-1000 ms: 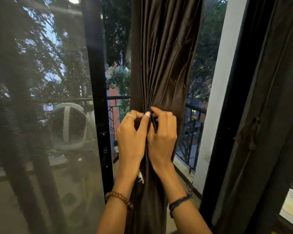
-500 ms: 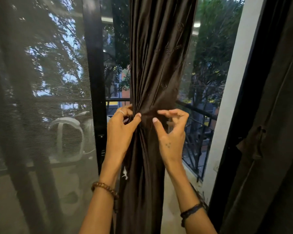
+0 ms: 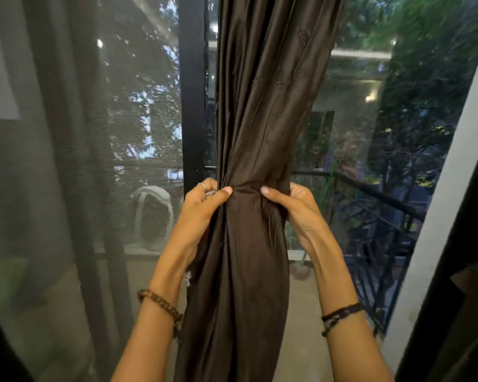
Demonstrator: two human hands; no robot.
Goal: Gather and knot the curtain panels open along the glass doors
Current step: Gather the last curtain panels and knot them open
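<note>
We have the brown curtain panel bunched into one thick column hanging in front of the glass doors, just right of the black door frame. At about mid-height it narrows to a tight waist where the folds pinch together, then swells out again below. Our left hand grips that waist from the left side, thumb pressed flat across the front of the cloth and the fingers curled round behind; a thin ring shows on one finger. Our right hand grips it from the right in the same way — thumb forward on the fabric, fingers wrapped out of sight behind. A beaded bracelet sits on the left wrist, a dark cord band on the right. Left of the frame hangs a grey mesh screen. Through the glass we see a dark balcony railing and green trees — the far right edge holds more dark curtain.
</note>
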